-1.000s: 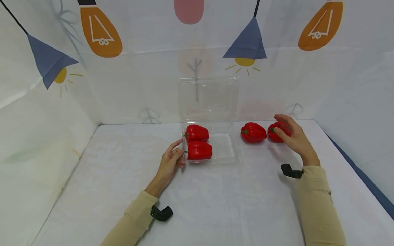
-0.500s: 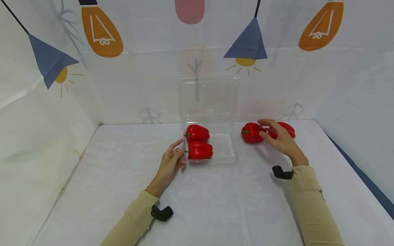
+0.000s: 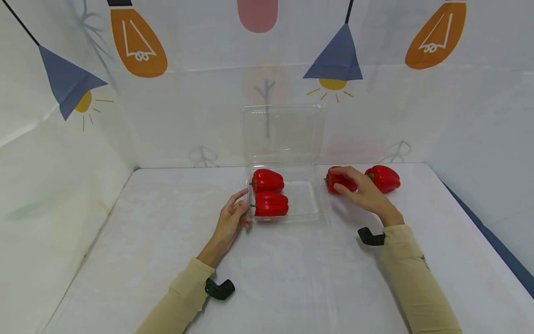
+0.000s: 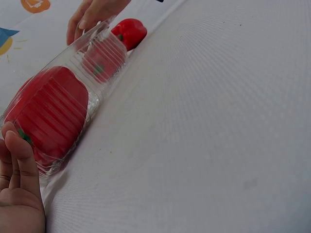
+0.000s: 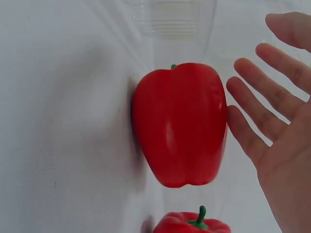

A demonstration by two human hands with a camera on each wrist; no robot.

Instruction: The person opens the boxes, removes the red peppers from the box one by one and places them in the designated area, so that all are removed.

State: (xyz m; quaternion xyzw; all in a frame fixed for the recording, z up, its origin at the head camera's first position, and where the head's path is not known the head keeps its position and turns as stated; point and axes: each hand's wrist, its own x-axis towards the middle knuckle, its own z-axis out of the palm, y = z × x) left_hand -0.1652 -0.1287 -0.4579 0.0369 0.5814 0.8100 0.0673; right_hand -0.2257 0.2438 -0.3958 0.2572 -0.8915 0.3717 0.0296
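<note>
In the head view, a clear hinged plastic box (image 3: pixel 303 199) stands with its lid (image 3: pixel 283 134) raised. Two red bell peppers lie inside on the left, a rear one (image 3: pixel 267 181) and a front one (image 3: pixel 271 204). My left hand (image 3: pixel 229 220) rests against the box's left wall, its fingers mostly straight in the left wrist view. Right of the box, my right hand (image 3: pixel 363 190) hovers over a third red bell pepper (image 3: pixel 340 181). The right wrist view shows spread fingers beside that pepper (image 5: pixel 180 126), not curled round it.
Another red bell pepper (image 3: pixel 383 178) with a green stem lies on the white tabletop (image 3: pixel 283 278), just right of my right hand. A white cloth wall (image 3: pixel 187 116) printed with lamps and bulbs rises behind the table's back edge.
My right hand has moved left, from over the far-right pepper to over the one nearer the box. That nearer pepper has turned slightly. My left hand and the box stay put.
</note>
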